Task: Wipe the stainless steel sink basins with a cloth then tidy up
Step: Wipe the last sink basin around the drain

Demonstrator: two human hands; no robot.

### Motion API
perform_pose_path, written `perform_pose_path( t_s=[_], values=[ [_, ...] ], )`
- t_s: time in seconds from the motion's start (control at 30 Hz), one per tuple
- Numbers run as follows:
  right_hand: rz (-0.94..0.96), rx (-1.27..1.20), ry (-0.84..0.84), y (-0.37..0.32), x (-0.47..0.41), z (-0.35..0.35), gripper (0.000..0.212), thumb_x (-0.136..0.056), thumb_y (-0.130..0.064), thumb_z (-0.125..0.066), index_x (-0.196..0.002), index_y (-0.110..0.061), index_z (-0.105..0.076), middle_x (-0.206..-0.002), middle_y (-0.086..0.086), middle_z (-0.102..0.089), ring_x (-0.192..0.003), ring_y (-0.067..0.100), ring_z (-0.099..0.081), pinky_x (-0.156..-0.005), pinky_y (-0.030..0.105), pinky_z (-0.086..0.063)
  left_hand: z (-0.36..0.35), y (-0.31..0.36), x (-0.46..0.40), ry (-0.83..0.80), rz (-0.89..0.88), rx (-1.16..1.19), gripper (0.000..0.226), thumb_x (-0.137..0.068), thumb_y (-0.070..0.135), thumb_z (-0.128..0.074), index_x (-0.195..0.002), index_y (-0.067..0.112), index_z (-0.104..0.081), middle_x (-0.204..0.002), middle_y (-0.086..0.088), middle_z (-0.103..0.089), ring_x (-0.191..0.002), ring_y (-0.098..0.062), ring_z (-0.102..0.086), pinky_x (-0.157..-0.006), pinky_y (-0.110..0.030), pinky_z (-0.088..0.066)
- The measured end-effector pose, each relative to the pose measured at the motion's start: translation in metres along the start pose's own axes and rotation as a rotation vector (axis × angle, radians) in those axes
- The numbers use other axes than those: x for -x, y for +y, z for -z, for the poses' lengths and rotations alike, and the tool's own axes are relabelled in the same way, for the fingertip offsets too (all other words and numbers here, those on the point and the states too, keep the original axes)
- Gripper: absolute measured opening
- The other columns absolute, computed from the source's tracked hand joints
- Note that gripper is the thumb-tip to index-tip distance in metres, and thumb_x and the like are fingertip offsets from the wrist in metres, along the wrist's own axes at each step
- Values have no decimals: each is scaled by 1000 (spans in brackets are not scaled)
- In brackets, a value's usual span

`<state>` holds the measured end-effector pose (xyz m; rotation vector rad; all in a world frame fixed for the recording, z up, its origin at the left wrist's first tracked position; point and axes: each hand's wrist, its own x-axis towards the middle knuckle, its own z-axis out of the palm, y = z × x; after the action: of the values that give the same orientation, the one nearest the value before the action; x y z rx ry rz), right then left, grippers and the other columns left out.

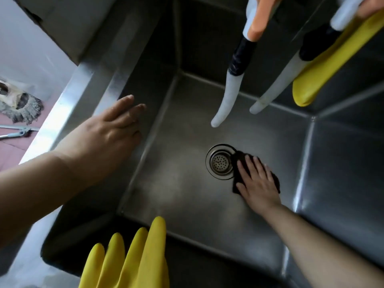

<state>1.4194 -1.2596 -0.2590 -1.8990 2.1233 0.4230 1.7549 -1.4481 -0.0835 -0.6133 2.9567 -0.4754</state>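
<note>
Now wiping basin floor | right hand [256,181] flat, fingers straight, pressing dark cloth [239,161] beside drain strainer [221,162] | left hand [112,129] open on sink rim [83,84] | next: probably sweep toward walls

Landmark: drain [222,162] in the basin [176,194] floor. Cloth [241,163] lies just right of it, under the right hand [256,183]. Left hand [110,132] rests on the left wall. Two hoses [226,100] hang behind; a glove [133,260] drapes the front rim.

Pink floor [10,148] at left; grey mop head [22,109] lying on it.
</note>
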Motion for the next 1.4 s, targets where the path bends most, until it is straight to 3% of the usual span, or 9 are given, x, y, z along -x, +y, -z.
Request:
perform_pose_path(
  t_s=[0.1,0.27,0.37,0.47,0.63,0.83,1.07,1.27,1.4],
  values=[
    [-144,-42,67,0,-44,-1,66,-95,-48,-28,-151,-25,-2,-160,4,3,-146,24,8,-112,35,16,-9,13,-7,-47,69,79,25,-83,9,-46,-84,4,-71,-99,-21,-68,-119,-38,-53,-109,-47,-31],
    [-172,-106,123,-26,-101,11,62,-97,-47,-26,-151,-28,-2,-160,4,4,-145,24,11,-114,40,12,-25,66,-31,-283,102,326,8,-68,20,-65,-74,14,-67,-76,-7,-66,-90,-30,-66,-73,-33,-50],
    [-99,-99,136,-39,-109,12,60,-97,-46,-25,-151,-29,-4,-160,4,2,-145,25,8,-115,43,7,-48,86,-43,-559,155,322,26,-91,27,-49,-116,21,-55,-120,0,-55,-118,-20,-48,-85,-28,-37],
    [12,-103,108,-55,-109,11,60,-96,-46,-26,-150,-33,-5,-160,1,5,-145,24,11,-115,44,6,-70,96,-50,-735,170,270,41,-95,24,-39,-136,18,-37,-141,-3,-40,-129,-22,-37,-103,-32,-32],
    [322,-99,5,-95,-67,-1,61,-96,-44,-31,-150,-34,-6,-160,-2,6,-145,23,14,-116,43,10,-89,109,-58,-776,138,193,57,-94,20,-45,-145,9,-22,-150,-9,-27,-132,-25,-35,-108,-36,-31],
    [442,20,66,-60,12,-17,58,-87,-39,-54,-143,-31,-39,-152,1,-33,-140,24,-29,-114,48,-21,-105,127,-77,-767,81,156,90,-91,35,-53,-148,3,8,-158,-16,6,-145,-29,-6,-117,-40,-13],
    [257,51,45,14,25,-24,75,-74,-51,-68,-141,-31,-40,-150,2,-36,-137,27,-36,-112,46,-25,-122,138,-85,-835,88,161,110,-82,37,-65,-144,-6,16,-153,-30,13,-142,-46,-1,-116,-46,-15],
    [-7,38,63,40,-65,-6,69,-90,-58,-26,-148,-33,3,-160,2,-1,-146,26,3,-116,45,4,-130,134,-83,-836,47,160,124,-74,48,-71,-142,-7,17,-151,-31,12,-141,-48,-3,-112,-46,-22],
    [-238,-36,64,55,-103,4,66,-92,-56,-21,-149,-35,5,-159,-1,10,-145,22,12,-116,44,7,-134,130,-79,-833,54,218,128,-73,53,-71,-143,-3,20,-153,-26,16,-142,-44,3,-115,-44,-17]
  ],
)
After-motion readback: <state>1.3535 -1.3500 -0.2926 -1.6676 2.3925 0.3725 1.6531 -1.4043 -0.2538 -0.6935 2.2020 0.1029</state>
